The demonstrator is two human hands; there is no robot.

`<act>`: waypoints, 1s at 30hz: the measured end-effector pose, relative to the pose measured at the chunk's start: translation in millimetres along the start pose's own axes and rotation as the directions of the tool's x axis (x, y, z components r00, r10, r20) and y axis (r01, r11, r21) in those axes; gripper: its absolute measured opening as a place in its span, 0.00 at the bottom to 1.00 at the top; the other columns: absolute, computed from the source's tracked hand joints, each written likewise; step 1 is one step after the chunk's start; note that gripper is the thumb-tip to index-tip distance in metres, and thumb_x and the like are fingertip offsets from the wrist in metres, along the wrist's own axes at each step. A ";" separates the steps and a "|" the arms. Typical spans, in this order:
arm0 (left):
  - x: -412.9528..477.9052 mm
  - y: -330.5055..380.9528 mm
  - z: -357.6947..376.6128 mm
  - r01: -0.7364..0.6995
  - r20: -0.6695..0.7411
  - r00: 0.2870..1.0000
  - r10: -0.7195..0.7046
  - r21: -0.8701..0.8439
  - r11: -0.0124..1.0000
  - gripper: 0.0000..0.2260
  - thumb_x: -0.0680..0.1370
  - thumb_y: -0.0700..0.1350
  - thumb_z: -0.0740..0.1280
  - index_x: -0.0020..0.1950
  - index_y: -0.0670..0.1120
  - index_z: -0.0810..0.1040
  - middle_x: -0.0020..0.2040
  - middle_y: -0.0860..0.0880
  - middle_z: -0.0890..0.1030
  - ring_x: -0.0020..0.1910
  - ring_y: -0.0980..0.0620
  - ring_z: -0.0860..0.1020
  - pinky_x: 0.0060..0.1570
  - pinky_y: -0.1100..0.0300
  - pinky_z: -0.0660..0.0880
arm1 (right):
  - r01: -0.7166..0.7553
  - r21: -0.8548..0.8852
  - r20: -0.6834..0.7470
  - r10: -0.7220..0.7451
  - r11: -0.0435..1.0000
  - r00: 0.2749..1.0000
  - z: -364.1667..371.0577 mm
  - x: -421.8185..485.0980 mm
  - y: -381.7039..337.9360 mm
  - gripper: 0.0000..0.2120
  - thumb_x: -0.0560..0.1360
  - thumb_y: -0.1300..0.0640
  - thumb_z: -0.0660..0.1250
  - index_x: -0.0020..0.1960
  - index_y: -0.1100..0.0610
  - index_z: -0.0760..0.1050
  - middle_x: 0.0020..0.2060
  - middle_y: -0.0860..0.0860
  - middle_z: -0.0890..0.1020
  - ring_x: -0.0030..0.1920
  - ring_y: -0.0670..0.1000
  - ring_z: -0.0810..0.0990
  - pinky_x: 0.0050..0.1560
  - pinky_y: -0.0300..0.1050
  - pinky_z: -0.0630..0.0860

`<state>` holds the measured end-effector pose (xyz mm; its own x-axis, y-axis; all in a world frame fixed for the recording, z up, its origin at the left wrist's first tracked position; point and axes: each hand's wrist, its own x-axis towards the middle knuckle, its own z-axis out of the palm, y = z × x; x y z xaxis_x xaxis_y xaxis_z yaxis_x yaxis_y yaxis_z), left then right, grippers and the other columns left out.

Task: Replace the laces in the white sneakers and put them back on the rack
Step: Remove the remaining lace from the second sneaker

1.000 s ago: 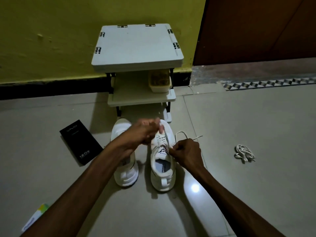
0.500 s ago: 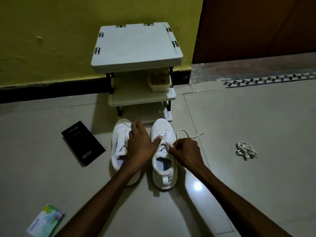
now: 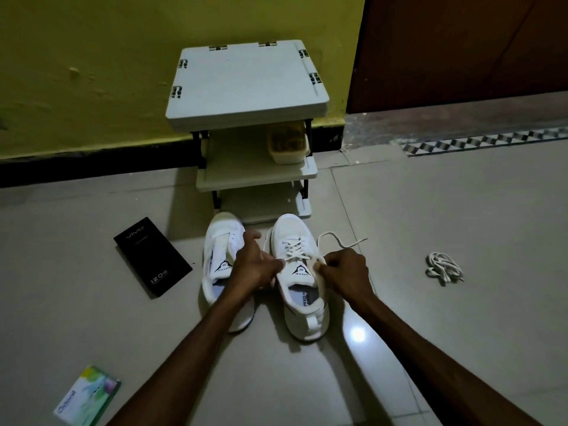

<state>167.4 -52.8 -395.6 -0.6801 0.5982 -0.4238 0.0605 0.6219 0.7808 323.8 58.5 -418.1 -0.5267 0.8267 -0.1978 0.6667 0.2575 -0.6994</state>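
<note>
Two white sneakers stand side by side on the floor in front of the rack (image 3: 246, 87). The right sneaker (image 3: 299, 278) is laced; the left sneaker (image 3: 219, 259) is partly hidden by my arm. My right hand (image 3: 345, 273) pinches the white lace (image 3: 330, 238) at the top right eyelet, and the lace's loose end loops out to the right. My left hand (image 3: 256, 262) rests between the two shoes, thumb and fingers at the left side of the right sneaker's tongue. Whether it grips the other lace end is unclear.
A bundle of loose white laces (image 3: 442, 267) lies on the tiles to the right. A black phone box (image 3: 152, 256) lies left of the shoes, a small green-white packet (image 3: 87, 395) near left. A container (image 3: 289, 146) sits on the rack's middle shelf.
My left hand came down from the toe area of the right sneaker to the tongue, uncovering the laced front. My right hand stayed on the lace. The view shifted slightly.
</note>
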 end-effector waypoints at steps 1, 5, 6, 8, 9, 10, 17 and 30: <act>-5.0 4.9 3.8 -0.102 -0.032 0.994 0.105 0.090 0.991 0.27 0.71 0.40 0.74 0.65 0.50 0.65 0.42 0.47 0.81 0.42 0.48 0.81 0.46 0.49 0.80 | -0.003 0.039 0.035 0.002 0.999 0.999 -0.4 0.9 -0.6 0.14 0.71 0.54 0.73 0.30 0.58 0.76 0.25 0.52 0.78 0.30 0.53 0.79 0.36 0.48 0.78; -23.9 7.5 15.8 -0.356 -0.120 0.880 0.459 0.471 0.807 0.10 0.72 0.46 0.72 0.49 0.50 0.74 0.48 0.51 0.74 0.49 0.51 0.74 0.45 0.58 0.70 | 0.190 -0.091 0.027 -0.189 0.977 0.982 -6.2 -3.0 -11.4 0.11 0.68 0.51 0.76 0.48 0.51 0.80 0.42 0.48 0.82 0.41 0.48 0.81 0.45 0.47 0.80; -26.9 8.2 17.0 -0.355 -0.132 0.863 0.488 0.528 0.771 0.07 0.73 0.47 0.72 0.48 0.49 0.75 0.48 0.50 0.74 0.49 0.51 0.73 0.45 0.59 0.68 | 0.271 -0.156 -0.005 -0.275 0.950 0.961 -6.3 -2.5 -16.1 0.13 0.69 0.50 0.75 0.51 0.50 0.79 0.45 0.48 0.81 0.43 0.48 0.80 0.45 0.46 0.79; -30.8 8.0 18.6 -0.330 -0.156 0.862 0.482 0.549 0.768 0.07 0.75 0.49 0.70 0.46 0.47 0.78 0.46 0.49 0.77 0.46 0.50 0.75 0.43 0.59 0.68 | 0.393 -0.238 0.014 -0.401 0.888 0.916 -5.5 -0.2 -28.1 0.13 0.70 0.49 0.73 0.53 0.49 0.80 0.49 0.49 0.79 0.48 0.51 0.78 0.46 0.45 0.77; -31.3 8.1 19.2 -0.310 -0.165 0.875 0.455 0.531 0.789 0.08 0.76 0.50 0.69 0.45 0.46 0.78 0.44 0.49 0.79 0.44 0.50 0.76 0.40 0.59 0.67 | 0.433 -0.287 0.066 -0.434 0.854 0.899 -4.5 1.7 -34.5 0.12 0.71 0.50 0.72 0.54 0.50 0.81 0.51 0.51 0.79 0.51 0.52 0.77 0.48 0.46 0.76; -32.0 9.4 19.0 -0.292 -0.169 0.887 0.429 0.513 0.807 0.08 0.77 0.50 0.68 0.45 0.45 0.79 0.43 0.48 0.81 0.42 0.50 0.77 0.39 0.60 0.68 | 0.466 -0.352 0.125 -0.453 0.812 0.883 -2.3 4.7 -39.9 0.12 0.71 0.51 0.72 0.54 0.50 0.82 0.52 0.52 0.79 0.53 0.53 0.76 0.49 0.47 0.76; -31.5 9.3 12.0 -0.260 -0.147 0.927 0.345 0.412 0.873 0.09 0.77 0.48 0.66 0.42 0.44 0.80 0.38 0.47 0.81 0.39 0.49 0.79 0.39 0.56 0.72 | 0.515 -0.667 0.186 -0.549 0.538 0.815 8.9 13.2 -56.0 0.09 0.66 0.51 0.75 0.34 0.57 0.81 0.34 0.54 0.81 0.42 0.58 0.76 0.42 0.50 0.72; -25.1 12.0 5.1 -0.191 -0.079 0.967 0.244 0.414 0.890 0.09 0.77 0.46 0.67 0.42 0.43 0.82 0.39 0.45 0.82 0.41 0.45 0.79 0.41 0.55 0.74 | 0.586 -0.775 0.371 -0.579 0.238 0.726 7.3 8.3 -67.6 0.12 0.69 0.49 0.72 0.46 0.57 0.83 0.45 0.55 0.82 0.52 0.58 0.76 0.51 0.52 0.71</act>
<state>188.9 -57.8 -378.0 -0.7002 0.6901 -0.1829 0.4862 0.6485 0.5857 270.5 44.4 -377.5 -0.9641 0.2655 0.0070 0.2588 0.9330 0.2500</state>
